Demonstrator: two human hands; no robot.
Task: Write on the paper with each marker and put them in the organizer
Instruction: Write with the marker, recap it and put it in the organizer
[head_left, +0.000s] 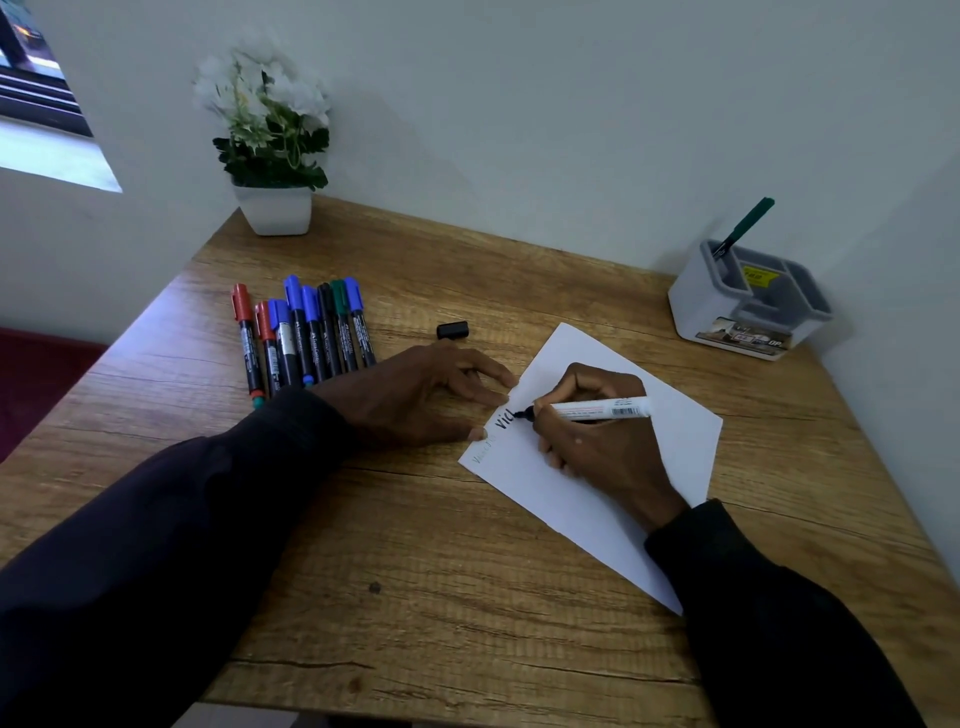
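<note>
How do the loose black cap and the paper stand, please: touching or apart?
Apart. The head view shows the black cap lying on the table away from the paper, with bare wood plainly between them.

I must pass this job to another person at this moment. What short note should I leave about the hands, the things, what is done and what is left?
Left hand: fingers flat, pressing the left edge of the paper onto the table.
Right hand: grips the black marker, tip on the paper beside a few black letters.
Black cap: on the table beyond the left hand.
Eight capped markers: in a row at the left.
Done: one green marker stands in the organizer; there is faint writing near the paper's corner.
Left: finish writing, cap and store the black marker, then do the other eight.
</note>
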